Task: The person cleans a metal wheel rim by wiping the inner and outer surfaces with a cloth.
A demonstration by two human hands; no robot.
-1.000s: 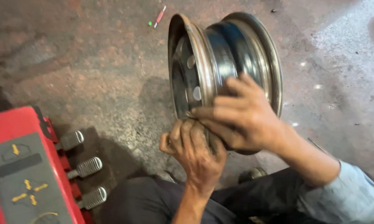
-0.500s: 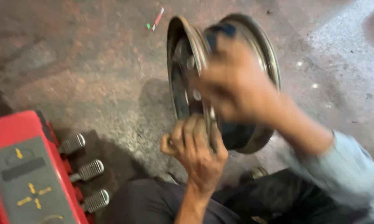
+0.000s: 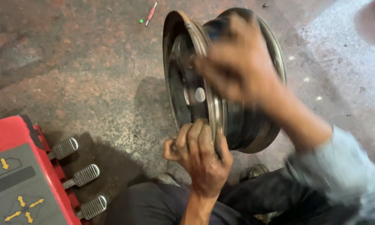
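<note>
I have one steel wheel rim (image 3: 220,79) standing upright on its edge on the stone floor (image 3: 83,83), just in front of my knees, with its open face turned to my left. My left hand (image 3: 200,156) is at the bottom of the rim, fingers curled and pressed against the near lip, gripping it there. My right hand (image 3: 237,62) is up over the top half of the rim, laid across the outer band; it is blurred, so I cannot tell whether it is clenched on the metal or only resting flat on it. In the rim's disc I can make out one pale round hole, near the middle. To my left sits one red machine (image 3: 16,175) with a grey panel bearing yellow arrows, and three metal foot pedals (image 3: 84,176) stick out from its side, one above the other. Farther off on the floor, past the rim, lies one small red-handled tool (image 3: 150,12).
</note>
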